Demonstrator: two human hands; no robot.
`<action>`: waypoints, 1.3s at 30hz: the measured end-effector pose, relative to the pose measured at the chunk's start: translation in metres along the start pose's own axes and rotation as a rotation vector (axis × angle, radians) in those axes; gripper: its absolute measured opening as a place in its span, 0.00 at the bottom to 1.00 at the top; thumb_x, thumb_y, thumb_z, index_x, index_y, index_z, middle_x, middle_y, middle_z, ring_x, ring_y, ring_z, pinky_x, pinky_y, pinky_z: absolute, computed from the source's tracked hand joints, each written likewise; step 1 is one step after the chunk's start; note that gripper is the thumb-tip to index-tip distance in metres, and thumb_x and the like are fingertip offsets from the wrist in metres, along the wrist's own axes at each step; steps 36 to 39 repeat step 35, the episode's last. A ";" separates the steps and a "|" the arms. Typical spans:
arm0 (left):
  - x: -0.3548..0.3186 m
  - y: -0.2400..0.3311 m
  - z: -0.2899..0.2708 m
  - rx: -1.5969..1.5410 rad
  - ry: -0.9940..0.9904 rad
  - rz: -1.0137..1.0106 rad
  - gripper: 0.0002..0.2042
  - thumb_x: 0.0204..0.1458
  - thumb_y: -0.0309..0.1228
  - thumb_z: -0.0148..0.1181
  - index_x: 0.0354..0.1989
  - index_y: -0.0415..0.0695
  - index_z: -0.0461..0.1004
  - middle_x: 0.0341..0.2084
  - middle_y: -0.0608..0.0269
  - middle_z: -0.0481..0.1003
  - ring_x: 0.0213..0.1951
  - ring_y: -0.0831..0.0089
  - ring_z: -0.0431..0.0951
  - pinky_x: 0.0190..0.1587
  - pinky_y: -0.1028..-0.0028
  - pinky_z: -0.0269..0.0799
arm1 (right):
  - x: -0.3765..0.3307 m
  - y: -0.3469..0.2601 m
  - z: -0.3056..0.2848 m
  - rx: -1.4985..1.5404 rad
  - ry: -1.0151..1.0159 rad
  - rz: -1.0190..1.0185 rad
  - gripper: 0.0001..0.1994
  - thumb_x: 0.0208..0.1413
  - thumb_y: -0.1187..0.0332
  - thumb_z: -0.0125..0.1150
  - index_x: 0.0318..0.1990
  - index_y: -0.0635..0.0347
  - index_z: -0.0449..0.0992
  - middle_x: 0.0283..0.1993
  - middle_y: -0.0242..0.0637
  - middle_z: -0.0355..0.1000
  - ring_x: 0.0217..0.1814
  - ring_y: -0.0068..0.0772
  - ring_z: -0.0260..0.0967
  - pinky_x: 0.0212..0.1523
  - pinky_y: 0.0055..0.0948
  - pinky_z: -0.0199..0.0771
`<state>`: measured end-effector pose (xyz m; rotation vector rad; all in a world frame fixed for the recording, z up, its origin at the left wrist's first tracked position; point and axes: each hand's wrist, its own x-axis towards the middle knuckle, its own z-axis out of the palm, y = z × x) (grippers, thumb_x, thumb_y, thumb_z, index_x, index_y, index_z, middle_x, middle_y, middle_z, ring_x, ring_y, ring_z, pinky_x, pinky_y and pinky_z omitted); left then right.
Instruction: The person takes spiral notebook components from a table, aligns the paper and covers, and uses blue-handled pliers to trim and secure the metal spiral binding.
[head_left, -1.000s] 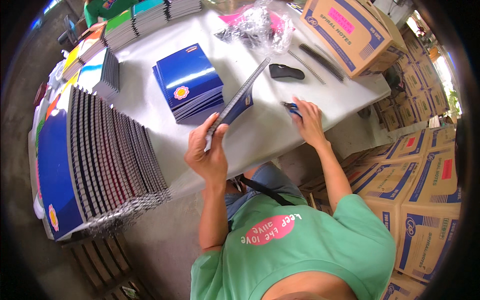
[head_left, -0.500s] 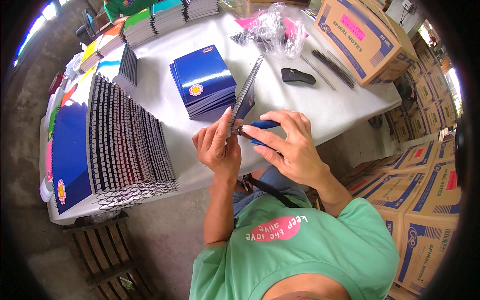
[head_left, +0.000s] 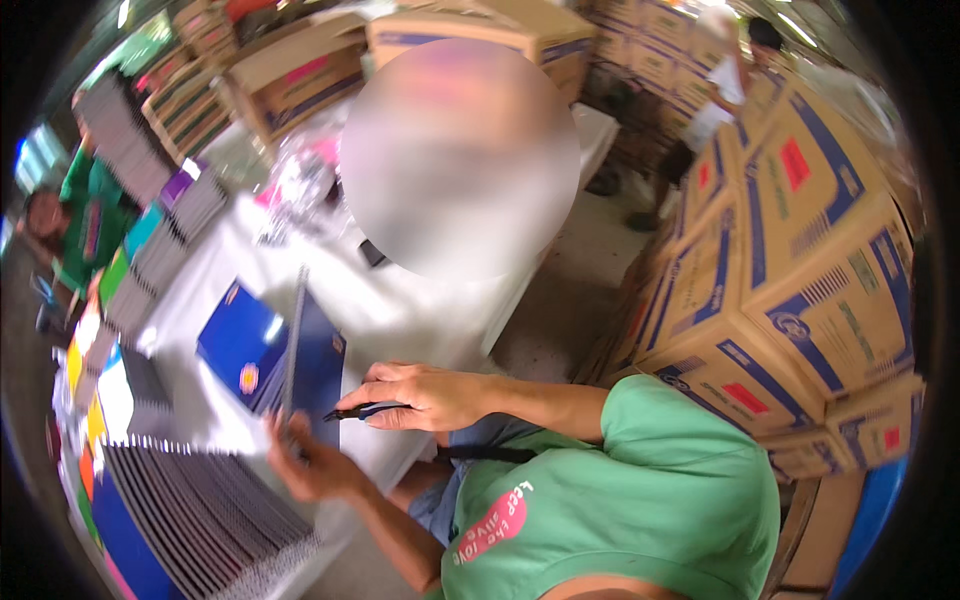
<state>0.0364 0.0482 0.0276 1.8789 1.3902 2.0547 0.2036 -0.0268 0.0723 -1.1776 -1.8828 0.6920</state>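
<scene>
Notebook (head_left: 300,360), spiral-bound and blue, stands on edge over a white table (head_left: 400,310), gripped at its base by the left hand (head_left: 310,465). Right hand (head_left: 425,395) pinches a dark tool (head_left: 362,411) beside it, near a fanned notebook stack (head_left: 200,510).

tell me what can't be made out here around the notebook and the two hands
- Head view: the tool in the right hand is thin, dark and motion-blurred; its kind is unclear.
- Left hand: fingers sit behind the notebook, so the grip is hidden.
- Table middle: covered by a blurred patch.
</scene>
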 end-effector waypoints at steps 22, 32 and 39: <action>0.039 0.088 -0.065 -0.798 0.098 -0.434 0.21 0.62 0.34 0.41 0.61 0.37 0.58 0.53 0.53 0.66 0.46 0.70 0.71 0.49 0.68 0.69 | 0.047 0.041 -0.024 1.025 0.594 -0.042 0.32 0.45 0.80 0.65 0.60 0.57 0.61 0.53 0.30 0.65 0.38 0.16 0.66 0.34 0.15 0.70; 0.102 0.094 -0.212 0.146 0.631 0.266 0.22 0.58 0.37 0.46 0.56 0.33 0.60 0.52 0.48 0.66 0.56 0.54 0.65 0.59 0.56 0.60 | 0.206 -0.098 -0.016 1.185 0.193 -0.174 0.21 0.58 0.74 0.53 0.59 0.64 0.60 0.52 0.39 0.69 0.54 0.28 0.67 0.55 0.26 0.69; 0.127 0.061 -0.244 0.123 0.513 -0.060 0.31 0.56 0.43 0.49 0.64 0.37 0.51 0.62 0.55 0.57 0.59 0.55 0.62 0.66 0.57 0.47 | 0.241 -0.124 0.002 1.325 -0.056 -0.214 0.22 0.57 0.73 0.54 0.59 0.64 0.61 0.54 0.37 0.68 0.55 0.28 0.67 0.57 0.27 0.67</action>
